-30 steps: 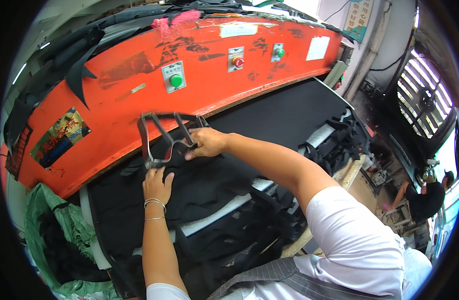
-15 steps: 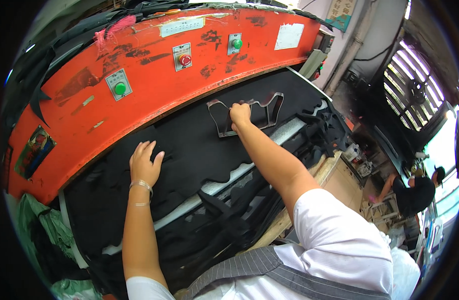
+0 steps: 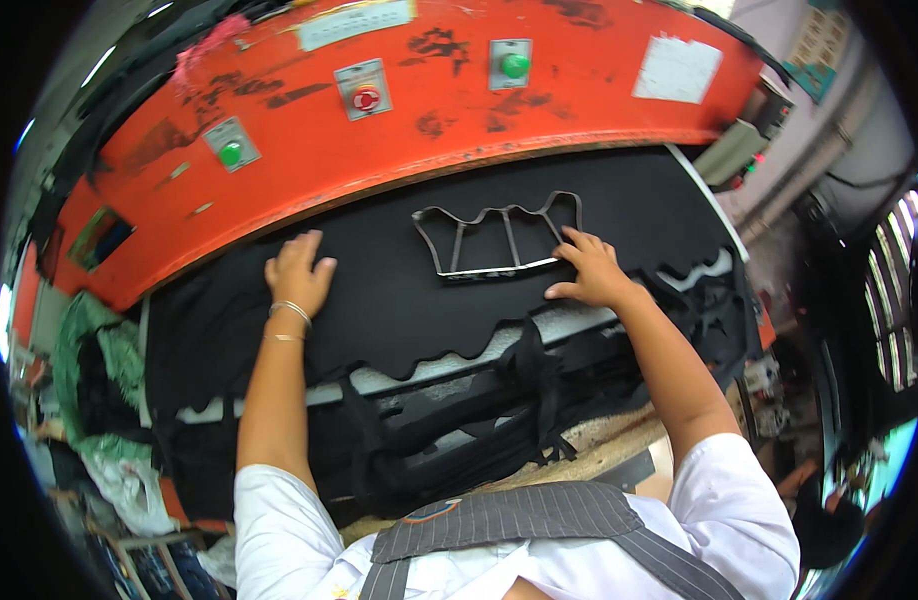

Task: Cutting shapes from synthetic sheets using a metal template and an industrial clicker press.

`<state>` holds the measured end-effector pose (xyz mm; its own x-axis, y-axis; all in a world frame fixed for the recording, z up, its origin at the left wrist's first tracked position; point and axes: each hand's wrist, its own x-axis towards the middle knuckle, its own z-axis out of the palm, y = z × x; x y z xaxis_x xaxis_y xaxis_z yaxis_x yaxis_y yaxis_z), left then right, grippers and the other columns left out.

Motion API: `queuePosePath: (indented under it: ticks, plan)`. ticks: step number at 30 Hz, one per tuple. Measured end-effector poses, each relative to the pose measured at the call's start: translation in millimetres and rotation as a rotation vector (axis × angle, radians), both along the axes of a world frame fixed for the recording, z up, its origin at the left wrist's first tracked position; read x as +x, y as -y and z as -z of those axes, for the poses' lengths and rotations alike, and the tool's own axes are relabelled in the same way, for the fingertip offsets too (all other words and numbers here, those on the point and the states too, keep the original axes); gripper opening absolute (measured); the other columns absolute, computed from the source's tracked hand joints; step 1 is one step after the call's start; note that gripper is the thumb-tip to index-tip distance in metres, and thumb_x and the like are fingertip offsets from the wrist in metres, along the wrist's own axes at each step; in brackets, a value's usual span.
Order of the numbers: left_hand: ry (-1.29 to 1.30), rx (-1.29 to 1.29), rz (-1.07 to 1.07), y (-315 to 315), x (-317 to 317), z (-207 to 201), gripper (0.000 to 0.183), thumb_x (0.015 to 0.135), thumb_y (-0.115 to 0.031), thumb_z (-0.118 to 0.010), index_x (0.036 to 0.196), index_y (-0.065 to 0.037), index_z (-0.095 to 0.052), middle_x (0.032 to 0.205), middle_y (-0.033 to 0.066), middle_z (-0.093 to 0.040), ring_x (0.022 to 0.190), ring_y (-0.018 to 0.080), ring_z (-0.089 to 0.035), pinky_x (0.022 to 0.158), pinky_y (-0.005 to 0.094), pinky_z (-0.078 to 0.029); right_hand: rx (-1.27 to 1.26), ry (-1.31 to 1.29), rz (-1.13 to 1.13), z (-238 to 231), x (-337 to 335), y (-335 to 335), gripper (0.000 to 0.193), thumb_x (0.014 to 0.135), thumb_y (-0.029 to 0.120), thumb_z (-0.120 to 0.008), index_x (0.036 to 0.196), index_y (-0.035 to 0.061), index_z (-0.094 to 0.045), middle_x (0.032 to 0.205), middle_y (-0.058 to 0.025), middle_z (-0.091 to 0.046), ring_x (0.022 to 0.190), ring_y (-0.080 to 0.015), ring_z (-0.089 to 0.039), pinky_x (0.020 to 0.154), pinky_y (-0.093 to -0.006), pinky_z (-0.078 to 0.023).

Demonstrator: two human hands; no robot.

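Note:
A metal cutting die [image 3: 509,268], a wavy-topped frame with inner cross strips, lies on a black sheet of material [image 3: 379,300]. My right hand [image 3: 594,272] is at the die's right end, fingers spread and thumb apart. Its fingertips overlap the die's right edge; whether they touch it, I cannot tell. Further left, my left hand [image 3: 299,272] rests on the sheet near its far side, with fingers stretched out and nothing in them. The sheet's near edge is cut in a wavy line.
A red machine beam [image 3: 289,130] spans the far side, with two green buttons and a red one [image 3: 365,98]. Black offcuts [image 3: 449,440] hang along the near edge. Green bags [image 3: 99,350] sit at the left. A person in dark clothes [image 3: 824,520] is at the lower right.
My right hand has let go of the die's middle and moved to its right end, fingers now spread. My left hand stays open on the sheet. The view has shifted.

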<state>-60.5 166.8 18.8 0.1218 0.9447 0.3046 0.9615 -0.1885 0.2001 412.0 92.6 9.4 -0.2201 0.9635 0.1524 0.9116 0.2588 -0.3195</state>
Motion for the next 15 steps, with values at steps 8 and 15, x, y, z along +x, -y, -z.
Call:
queuePosePath:
  ticks: [8, 15]
  plan:
    - [-0.08, 0.048, 0.06, 165.9, 21.4, -2.9, 0.022, 0.082, -0.027, -0.067, 0.099, -0.015, -0.073, 0.103, -0.003, -0.068, 0.118, 0.0191, -0.054, 0.109, 0.0579, -0.018, -0.074, -0.047, 0.017, -29.4, -3.3, -1.1, 0.03, 0.073, 0.027, -0.077, 0.089, 0.0045, -0.067, 0.113, -0.0118, -0.063, 0.11, -0.0389, -0.048, 0.095, -0.0443, -0.043]
    - [0.237, 0.069, -0.152, 191.1, 15.1, 20.5, 0.025, 0.084, -0.033, -0.068, 0.101, -0.014, -0.073, 0.11, 0.0007, -0.067, 0.124, 0.0226, -0.049, 0.109, 0.055, -0.016, 0.034, -0.327, 0.05, -30.7, -87.3, 49.0, 0.029, 0.073, 0.023, -0.078, 0.087, 0.001, -0.066, 0.097, -0.0143, -0.069, 0.107, -0.0411, -0.053, 0.092, -0.0463, -0.044]
